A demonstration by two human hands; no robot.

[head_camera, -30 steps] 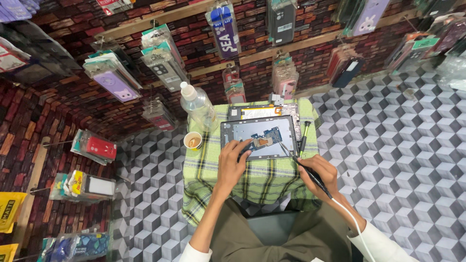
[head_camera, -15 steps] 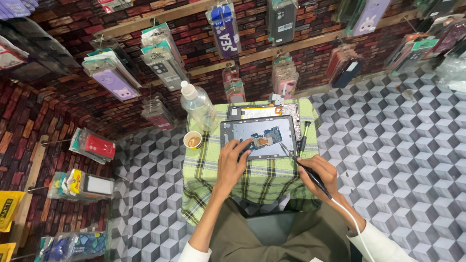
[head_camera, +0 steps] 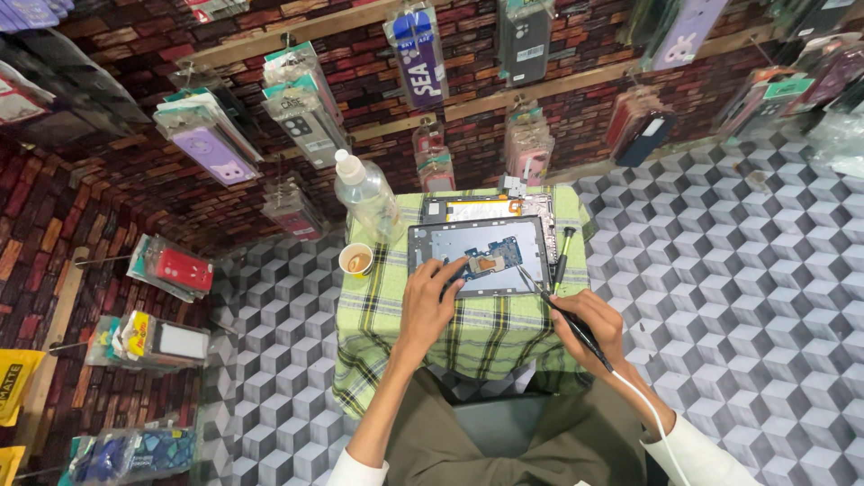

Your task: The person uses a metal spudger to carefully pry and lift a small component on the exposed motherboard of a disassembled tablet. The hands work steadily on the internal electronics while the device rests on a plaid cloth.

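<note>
Head view, right hand point(head_camera: 589, 326) squeezing a thin black tool point(head_camera: 562, 315) near the green checked cloth point(head_camera: 468, 335), tip at the open tablet point(head_camera: 477, 256), left hand point(head_camera: 430, 301) fingers spread on the tablet's blue board point(head_camera: 493, 258), paper cup point(head_camera: 356, 261) left, bottle point(head_camera: 365, 193) behind.

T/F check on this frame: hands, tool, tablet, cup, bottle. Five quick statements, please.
1. The right hand holds a corded tool. True.
2. The left hand holds the cup. False: its fingers rest on the opened tablet; the cup stands apart to the left.
3. The bottle lies on its side. False: it stands upright behind the cup.
4. A green-handled screwdriver lies right of the tablet. True.
5. The tablecloth is plain white. False: it is green plaid.
</note>
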